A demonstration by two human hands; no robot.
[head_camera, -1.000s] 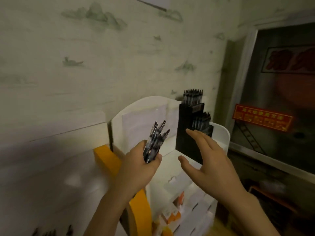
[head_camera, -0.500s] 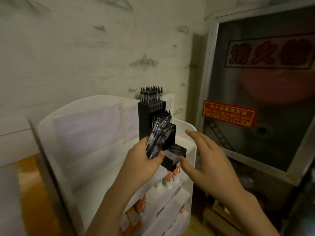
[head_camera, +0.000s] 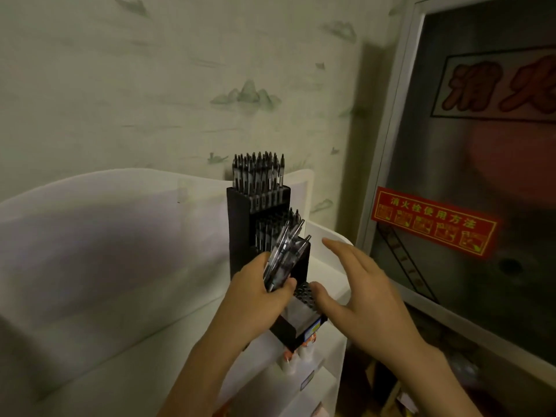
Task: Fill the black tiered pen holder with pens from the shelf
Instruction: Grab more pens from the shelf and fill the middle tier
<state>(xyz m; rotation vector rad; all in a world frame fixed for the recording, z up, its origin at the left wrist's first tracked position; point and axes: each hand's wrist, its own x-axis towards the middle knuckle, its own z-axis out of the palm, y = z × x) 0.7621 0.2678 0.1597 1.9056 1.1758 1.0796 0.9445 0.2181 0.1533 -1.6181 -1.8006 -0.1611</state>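
The black tiered pen holder (head_camera: 240, 233) stands on top of a white shelf unit (head_camera: 150, 350). Its top tier is packed with upright pens (head_camera: 258, 173), and more pens stand in the middle tier. The lowest tier (head_camera: 305, 293) shows empty holes. My left hand (head_camera: 255, 299) is shut on a bundle of clear black pens (head_camera: 284, 257), held tilted right in front of the holder's middle tier. My right hand (head_camera: 358, 284) is open, fingers spread, with the thumb touching the edge of the lowest tier.
Behind the shelf is a wall (head_camera: 180, 85) with pale landscape wallpaper. A metal-framed fire hydrant cabinet (head_camera: 469, 176) with a red instruction sticker (head_camera: 433, 221) stands to the right. Small white bottles with orange caps (head_camera: 301, 350) sit on a lower shelf.
The view has swung right and closer to the holder. Both hands have come up to it: the pen bundle is now in front of the middle tier and the right thumb reaches the lowest tier.
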